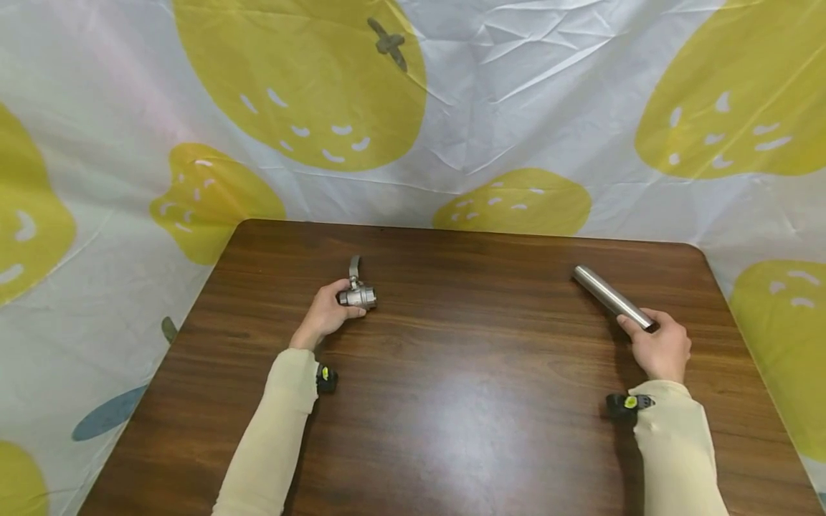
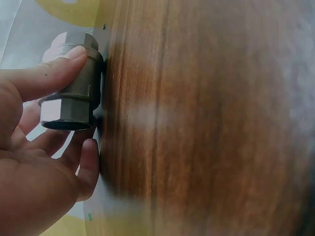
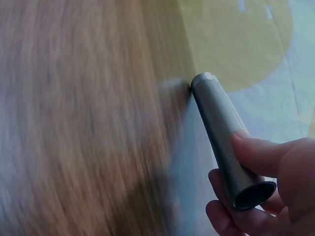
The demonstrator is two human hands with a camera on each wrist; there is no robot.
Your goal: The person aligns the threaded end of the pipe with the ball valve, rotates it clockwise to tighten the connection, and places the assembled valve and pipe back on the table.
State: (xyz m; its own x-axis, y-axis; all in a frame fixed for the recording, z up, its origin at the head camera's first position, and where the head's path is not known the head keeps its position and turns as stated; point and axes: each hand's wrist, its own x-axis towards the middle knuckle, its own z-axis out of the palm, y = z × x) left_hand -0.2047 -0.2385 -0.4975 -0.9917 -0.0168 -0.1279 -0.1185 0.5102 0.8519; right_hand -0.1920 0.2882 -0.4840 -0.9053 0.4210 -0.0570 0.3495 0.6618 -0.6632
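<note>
On the left side of the table, my left hand [image 1: 325, 312] grips a metal ball valve [image 1: 358, 297] by its body. The valve's lever handle [image 1: 354, 267] points away toward the back. In the left wrist view the thumb lies across the valve body [image 2: 84, 81], and a hexagonal open end [image 2: 65, 111] faces the camera. Over on the right, my right hand [image 1: 662, 347] holds a shiny metal tube [image 1: 609, 294] near its closer end, with the far end slanting to the back left. The right wrist view shows the tube's hollow end [image 3: 254, 195] beside the fingers.
The brown wooden table [image 1: 464, 373] has rounded back corners. Behind and beside it hangs a white cloth [image 1: 535, 86] printed with yellow fruit. Each wrist wears a small black camera, one at the left sleeve [image 1: 326, 378] and one at the right [image 1: 622, 404].
</note>
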